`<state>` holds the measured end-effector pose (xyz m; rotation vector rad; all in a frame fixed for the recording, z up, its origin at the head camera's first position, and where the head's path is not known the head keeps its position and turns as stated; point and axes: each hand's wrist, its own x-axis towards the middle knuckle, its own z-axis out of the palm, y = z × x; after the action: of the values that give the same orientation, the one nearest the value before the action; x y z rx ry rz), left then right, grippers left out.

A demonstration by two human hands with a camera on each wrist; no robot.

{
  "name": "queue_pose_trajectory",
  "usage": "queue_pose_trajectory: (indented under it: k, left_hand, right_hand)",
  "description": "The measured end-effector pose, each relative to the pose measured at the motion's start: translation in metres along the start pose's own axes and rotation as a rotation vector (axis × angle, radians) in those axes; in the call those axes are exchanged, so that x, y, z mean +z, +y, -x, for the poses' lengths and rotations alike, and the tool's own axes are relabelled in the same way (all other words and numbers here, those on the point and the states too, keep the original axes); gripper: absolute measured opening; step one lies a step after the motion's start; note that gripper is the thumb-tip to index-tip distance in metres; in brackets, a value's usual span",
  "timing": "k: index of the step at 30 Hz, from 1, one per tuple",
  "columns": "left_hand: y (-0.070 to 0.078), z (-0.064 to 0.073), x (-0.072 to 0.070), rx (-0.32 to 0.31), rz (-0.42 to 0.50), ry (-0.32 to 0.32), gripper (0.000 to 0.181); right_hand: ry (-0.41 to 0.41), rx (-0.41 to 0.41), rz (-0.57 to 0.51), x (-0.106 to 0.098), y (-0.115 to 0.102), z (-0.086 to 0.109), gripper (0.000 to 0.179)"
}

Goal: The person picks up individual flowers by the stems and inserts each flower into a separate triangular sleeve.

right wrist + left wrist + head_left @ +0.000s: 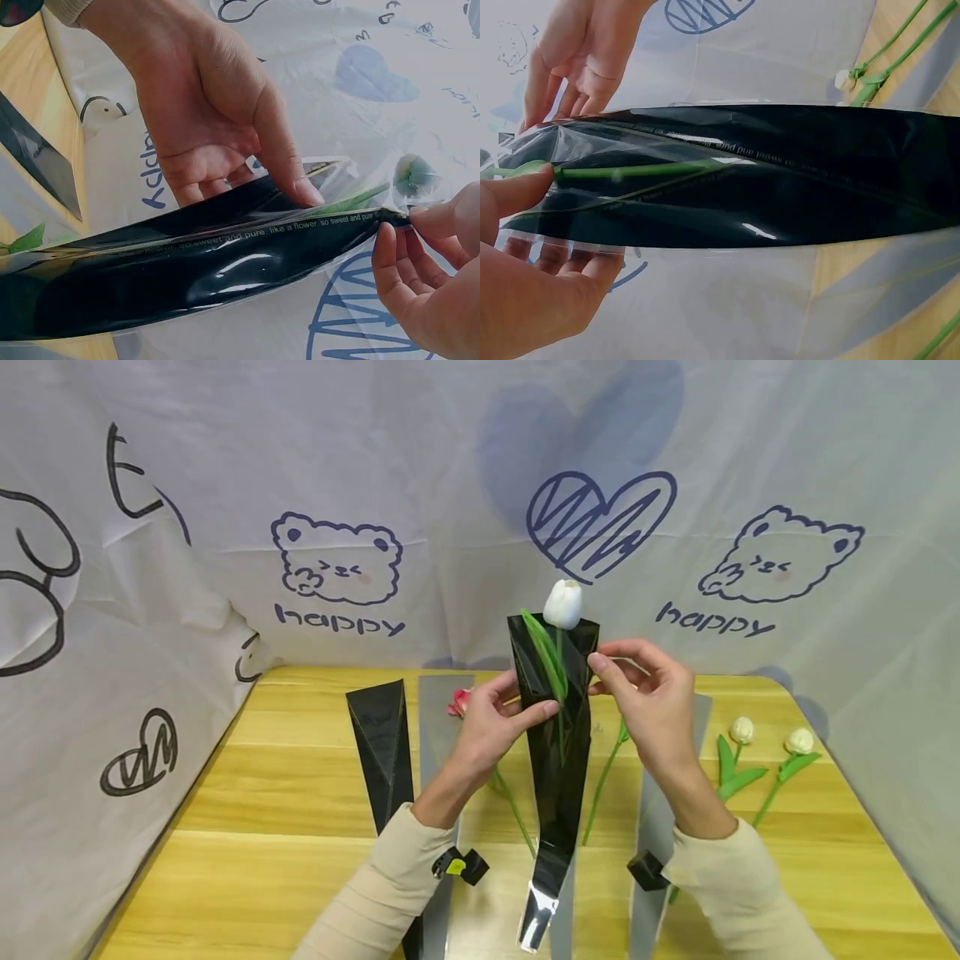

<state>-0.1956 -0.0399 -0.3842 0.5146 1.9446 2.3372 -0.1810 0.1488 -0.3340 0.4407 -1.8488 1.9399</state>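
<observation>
A white tulip (562, 604) with a green leaf (551, 660) and stem stands in a black flower sleeve (555, 793) with a clear front, raised upright above the table. My left hand (495, 718) grips the sleeve's left side, its thumb on the clear front over the stem (630, 171) and its fingers behind. With thumb and fingers, my right hand (652, 693) pinches the sleeve's upper right edge. In the right wrist view, the right hand (439, 270) holds that edge beside the printed border, close below the tulip's bloom (415, 178).
Another black sleeve (382, 752) lies flat at the left of the wooden table (285, 793). Grey translucent sleeves (435, 718) lie beside and under the arms. A pink-red flower (458, 702) is partly behind the left hand. Two white tulips (742, 730) lie at the right.
</observation>
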Motion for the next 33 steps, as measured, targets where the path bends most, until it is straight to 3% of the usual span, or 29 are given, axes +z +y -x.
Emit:
queue_pose_trajectory:
  k: [12,17,20,29,33]
  left_hand:
    - [-0.011,0.001,0.011,-0.026,0.082,-0.05,0.05]
    - [-0.012,0.002,0.01,-0.03,0.076,-0.066,0.049]
    - [-0.013,0.003,0.008,-0.039,0.077,-0.066,0.05]
    - [-0.014,0.005,0.005,-0.036,0.046,-0.079,0.05]
    - [-0.014,0.005,0.005,-0.032,0.055,-0.08,0.051]
  right_hand:
    - [0.016,0.031,0.006,-0.006,0.011,0.006,0.018]
    - [-0.008,-0.115,0.145,-0.015,0.006,0.003,0.031]
    - [-0.044,-0.232,0.291,-0.02,0.0,-0.001,0.038]
    - [-0.151,-0.453,0.658,-0.027,-0.007,-0.016,0.022]
    - [-0.175,-0.514,0.707,-0.028,-0.008,-0.019,0.016]
